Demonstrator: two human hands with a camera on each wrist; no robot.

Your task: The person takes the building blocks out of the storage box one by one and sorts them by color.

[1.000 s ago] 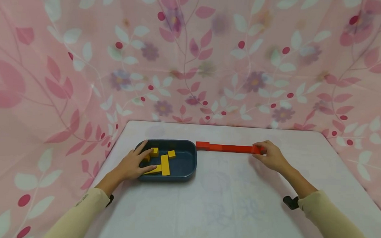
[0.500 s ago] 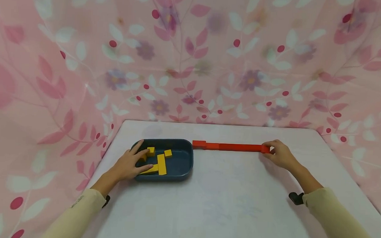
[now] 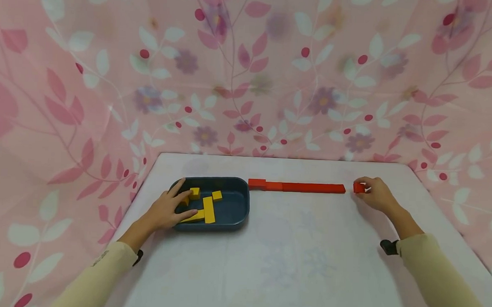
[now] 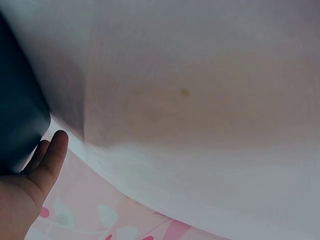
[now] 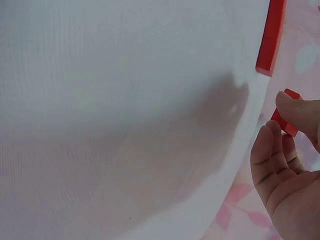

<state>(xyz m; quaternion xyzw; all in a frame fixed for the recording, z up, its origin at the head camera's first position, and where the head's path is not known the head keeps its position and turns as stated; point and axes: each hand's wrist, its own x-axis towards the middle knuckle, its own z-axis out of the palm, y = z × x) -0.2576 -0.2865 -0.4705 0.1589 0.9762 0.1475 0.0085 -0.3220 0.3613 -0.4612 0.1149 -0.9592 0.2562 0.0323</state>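
My right hand [image 3: 377, 194] pinches a small red block [image 3: 358, 188] between thumb and fingers, also visible in the right wrist view as a red block [image 5: 286, 120]. It stands apart from the right end of a row of red blocks [image 3: 310, 188], whose left end is a taller piece beside a dark blue tray [image 3: 232, 228]. My left hand [image 3: 163, 210] lies across the tray's left edge, its fingers spread, with yellow blocks [image 3: 208, 210] under and near them. In the left wrist view, extended fingers of the left hand [image 4: 49, 162] lie by the tray's outer wall.
A white-covered table [image 3: 282, 265] bears everything. Pink floral cloth [image 3: 249, 80] hangs behind it and at both sides. Inside the tray, a small yellow cube [image 3: 217, 196] lies near the longer yellow block.
My right hand has moved right with the small red block, leaving a gap beyond the red row's end. The left hand stays at the tray; the head view has shifted slightly.
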